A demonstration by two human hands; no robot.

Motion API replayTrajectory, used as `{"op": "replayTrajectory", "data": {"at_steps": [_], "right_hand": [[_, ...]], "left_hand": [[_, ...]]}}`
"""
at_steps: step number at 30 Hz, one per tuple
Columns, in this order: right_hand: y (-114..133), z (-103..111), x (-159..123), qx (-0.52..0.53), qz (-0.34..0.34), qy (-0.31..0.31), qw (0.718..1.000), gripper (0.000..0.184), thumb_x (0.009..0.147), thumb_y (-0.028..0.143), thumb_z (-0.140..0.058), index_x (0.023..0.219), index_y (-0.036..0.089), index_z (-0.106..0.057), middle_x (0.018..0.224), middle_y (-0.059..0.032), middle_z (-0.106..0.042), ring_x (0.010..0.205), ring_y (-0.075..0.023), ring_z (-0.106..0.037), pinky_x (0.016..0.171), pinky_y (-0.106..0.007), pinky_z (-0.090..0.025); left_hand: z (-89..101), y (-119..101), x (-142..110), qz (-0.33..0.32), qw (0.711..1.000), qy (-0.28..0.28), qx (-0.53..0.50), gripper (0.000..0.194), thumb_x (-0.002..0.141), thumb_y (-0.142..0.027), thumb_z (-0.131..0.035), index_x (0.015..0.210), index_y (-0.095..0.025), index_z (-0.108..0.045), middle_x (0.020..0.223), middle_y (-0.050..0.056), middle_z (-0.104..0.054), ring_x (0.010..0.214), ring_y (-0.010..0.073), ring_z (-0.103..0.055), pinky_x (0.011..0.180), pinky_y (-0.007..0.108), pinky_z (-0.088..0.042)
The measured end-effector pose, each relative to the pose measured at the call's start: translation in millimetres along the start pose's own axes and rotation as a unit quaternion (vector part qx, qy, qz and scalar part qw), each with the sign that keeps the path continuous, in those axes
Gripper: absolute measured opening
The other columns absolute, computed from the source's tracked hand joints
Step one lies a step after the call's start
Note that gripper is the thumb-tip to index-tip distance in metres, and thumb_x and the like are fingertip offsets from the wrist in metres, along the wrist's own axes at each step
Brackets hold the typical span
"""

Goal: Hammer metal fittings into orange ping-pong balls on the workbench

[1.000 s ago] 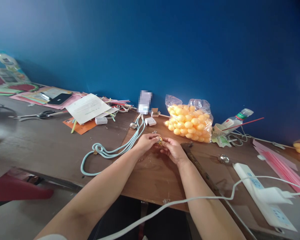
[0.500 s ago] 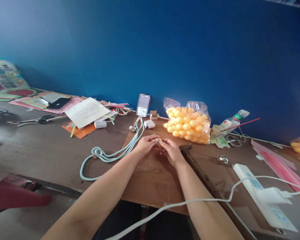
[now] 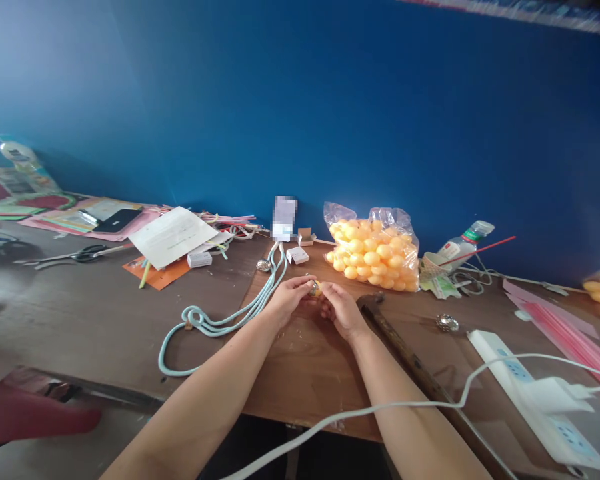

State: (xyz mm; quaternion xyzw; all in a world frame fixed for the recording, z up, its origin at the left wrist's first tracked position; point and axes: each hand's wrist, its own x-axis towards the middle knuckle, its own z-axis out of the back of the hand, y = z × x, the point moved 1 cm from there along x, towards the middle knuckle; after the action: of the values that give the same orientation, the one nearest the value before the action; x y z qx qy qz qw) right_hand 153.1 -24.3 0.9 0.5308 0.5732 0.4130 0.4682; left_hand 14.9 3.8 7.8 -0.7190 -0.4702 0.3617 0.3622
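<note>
Over the wooden table, my left hand (image 3: 291, 295) and my right hand (image 3: 343, 308) meet at the fingertips. Between them is a small yellow ball (image 3: 317, 288) with silvery bits on its left side. My left hand is closed on the ball's silvery side, and my right hand pinches its yellow side. The fingers cover most of it, so what the silvery bits are cannot be made out. Nearby, left of my hands, lies a silver studded ball (image 3: 263, 265); a second studded ball (image 3: 447, 323) rests farther right. Small pale bits are scattered under my wrists.
Behind my hands stand a clear bag of yellow balls (image 3: 375, 257), a small white box (image 3: 297, 255) and a phone (image 3: 284, 220). Light-blue cord (image 3: 220, 323) loops at left. A hammer (image 3: 405, 353), a power strip (image 3: 535, 400) and a white cable (image 3: 380, 405) lie at right. Scissors (image 3: 87, 253) lie far left.
More of the yellow ball and its silvery side now shows between my fingers. My fingertips have moved slightly apart. The camera view has shifted a little.
</note>
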Motion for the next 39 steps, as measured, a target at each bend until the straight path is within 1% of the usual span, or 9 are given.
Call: {"op": "replayTrajectory", "data": {"at_steps": [11,16,21,24,26,30,32,36,39], "right_hand": [[-6,-2,3,-0.068,0.042,-0.019,0.997,0.042,0.07,0.052,-0.071,0.093,0.017,-0.064,0.055,0.0057,-0.05,0.044,-0.0076,-0.037,0.04,-0.021,-0.027],[-5,0,1,-0.113,0.096,-0.044,0.988,0.043,0.076,0.051,-0.067,0.104,0.019,-0.059,0.059,0.0049,-0.054,0.043,-0.009,-0.04,0.039,-0.023,-0.031],[27,7,-5,-0.163,0.185,-0.13,0.96,0.04,0.079,0.049,-0.063,0.106,0.02,-0.056,0.072,0.0013,-0.059,0.049,-0.0104,-0.047,0.042,-0.023,-0.037],[52,22,-13,-0.268,0.161,-0.143,0.939,0.037,0.078,0.046,-0.063,0.104,0.02,-0.057,0.073,-0.0001,-0.061,0.056,-0.014,-0.054,0.048,-0.026,-0.043],[63,39,-24,-0.397,0.138,-0.142,0.896,0.036,0.077,0.042,-0.065,0.106,0.021,-0.059,0.083,-0.0035,-0.065,0.07,-0.0181,-0.061,0.063,-0.031,-0.048],[59,78,-58,-0.669,0.084,-0.203,0.71,0.042,0.08,0.04,-0.062,0.116,0.019,-0.058,0.114,-0.0162,-0.06,0.103,-0.0292,-0.058,0.083,-0.04,-0.044],[47,94,-74,-0.732,0.004,-0.217,0.646,0.046,0.082,0.044,-0.059,0.117,0.015,-0.058,0.114,-0.0209,-0.058,0.104,-0.0341,-0.058,0.081,-0.042,-0.044],[21,106,-89,-0.777,-0.027,-0.189,0.6,0.032,0.09,0.04,-0.045,0.1,0.013,-0.061,0.101,-0.0191,-0.059,0.096,-0.0321,-0.06,0.073,-0.038,-0.043],[17,102,-85,-0.763,0.009,-0.182,0.62,0.024,0.09,0.033,-0.047,0.09,0.013,-0.061,0.095,-0.0175,-0.061,0.091,-0.0291,-0.061,0.071,-0.036,-0.042]], "left_hand": [[-1.2,1,0,0.001,1.0,-0.006,0.019,0.026,0.072,-0.018,-0.075,0.097,-0.01,-0.072,0.084,0.009,-0.071,0.066,0.0131,-0.065,0.062,0.025,-0.056],[2.1,2,4,0.028,0.999,-0.015,-0.017,0.033,0.079,-0.017,-0.069,0.11,-0.01,-0.065,0.089,0.011,-0.07,0.065,0.0131,-0.066,0.059,0.024,-0.055],[6.9,3,6,0.049,0.997,0.015,-0.051,0.043,0.082,-0.017,-0.066,0.124,-0.011,-0.056,0.091,0.012,-0.07,0.065,0.0142,-0.068,0.063,0.026,-0.057],[9.8,4,7,0.065,0.995,0.042,-0.062,0.029,0.085,-0.016,-0.062,0.113,-0.009,-0.061,0.091,0.013,-0.07,0.068,0.0146,-0.068,0.064,0.025,-0.057],[11.1,4,7,0.07,0.994,0.043,-0.071,0.023,0.085,-0.016,-0.061,0.108,-0.009,-0.063,0.091,0.012,-0.07,0.07,0.0146,-0.068,0.065,0.025,-0.057],[9.8,1,6,0.065,0.994,0.037,-0.085,0.02,0.087,-0.015,-0.057,0.105,-0.009,-0.063,0.09,0.012,-0.07,0.07,0.015,-0.068,0.064,0.024,-0.057],[7.8,-1,4,0.064,0.993,0.04,-0.087,0.019,0.087,-0.014,-0.056,0.103,-0.008,-0.063,0.088,0.012,-0.07,0.069,0.0153,-0.068,0.063,0.024,-0.057],[5.2,-4,0,0.059,0.993,0.047,-0.086,0.016,0.087,-0.014,-0.055,0.099,-0.007,-0.063,0.084,0.012,-0.069,0.068,0.0158,-0.068,0.062,0.024,-0.056],[5.0,-3,1,0.06,0.994,0.04,-0.084,0.014,0.088,-0.015,-0.055,0.096,-0.007,-0.063,0.082,0.011,-0.069,0.067,0.0152,-0.068,0.06,0.023,-0.056]]}}
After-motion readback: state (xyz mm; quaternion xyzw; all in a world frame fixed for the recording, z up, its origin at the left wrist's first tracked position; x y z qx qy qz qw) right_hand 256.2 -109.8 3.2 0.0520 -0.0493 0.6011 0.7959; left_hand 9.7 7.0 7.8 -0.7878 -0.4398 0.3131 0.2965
